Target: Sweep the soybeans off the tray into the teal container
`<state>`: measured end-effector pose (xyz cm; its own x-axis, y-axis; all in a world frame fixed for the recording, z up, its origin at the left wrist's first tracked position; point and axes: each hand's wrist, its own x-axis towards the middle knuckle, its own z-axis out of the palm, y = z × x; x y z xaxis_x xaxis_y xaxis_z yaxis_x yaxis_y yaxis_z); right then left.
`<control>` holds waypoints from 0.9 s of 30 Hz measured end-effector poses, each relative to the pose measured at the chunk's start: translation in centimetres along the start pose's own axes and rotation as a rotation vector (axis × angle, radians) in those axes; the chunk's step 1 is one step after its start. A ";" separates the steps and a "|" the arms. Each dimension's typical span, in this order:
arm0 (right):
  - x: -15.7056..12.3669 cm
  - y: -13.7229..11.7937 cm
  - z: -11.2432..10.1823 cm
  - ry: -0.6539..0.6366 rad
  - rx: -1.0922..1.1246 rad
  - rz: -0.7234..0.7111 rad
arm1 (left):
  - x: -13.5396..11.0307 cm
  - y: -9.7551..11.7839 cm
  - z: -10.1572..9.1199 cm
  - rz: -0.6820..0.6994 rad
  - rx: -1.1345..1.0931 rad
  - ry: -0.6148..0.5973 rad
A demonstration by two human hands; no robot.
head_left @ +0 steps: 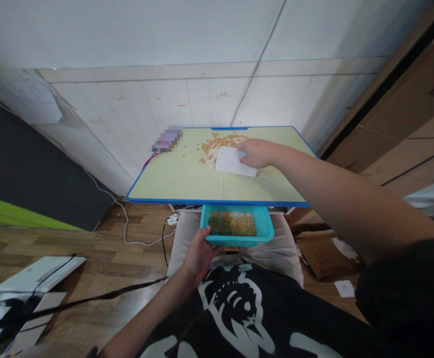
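Observation:
My left hand (201,253) grips the near left corner of a turquoise plastic tub (267,226), thumb over the rim and fingers beneath. Greenish-yellow beans or grains (235,223) cover the bottom of the tub, which sits below the table's front edge, over my lap. On the table, my right hand (256,153) is closed on a stiff white card (233,163), tilted with its lower edge at the tabletop. Loose orange-yellow kernels (217,144) lie scattered just behind and left of the card, with some whitish material among them.
The small pale-green table (172,179) has a blue rim and stands against a white wall. A blurred-out item (167,139) with a red cord lies at its back left corner. Cardboard boxes (399,119) line the right side. Cables (126,226) run across the wooden floor.

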<state>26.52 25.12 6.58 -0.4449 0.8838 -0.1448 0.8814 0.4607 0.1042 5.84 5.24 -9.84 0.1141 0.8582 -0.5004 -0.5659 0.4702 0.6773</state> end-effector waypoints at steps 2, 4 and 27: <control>0.5 0.2 -0.4 -0.027 0.019 -0.006 | -0.1 0.1 0.0 -0.003 0.002 -0.013; 0.9 0.4 -0.7 -0.069 0.057 -0.011 | -0.1 0.1 0.0 -0.007 0.007 -0.024; 0.7 0.4 2.1 -0.512 0.621 -0.014 | 0.1 0.1 -0.4 -0.004 0.013 -0.022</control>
<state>26.86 25.79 4.47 -0.4608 0.6621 -0.5910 0.8709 0.2090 -0.4448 5.47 5.25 -10.00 0.1339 0.8607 -0.4912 -0.5550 0.4758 0.6824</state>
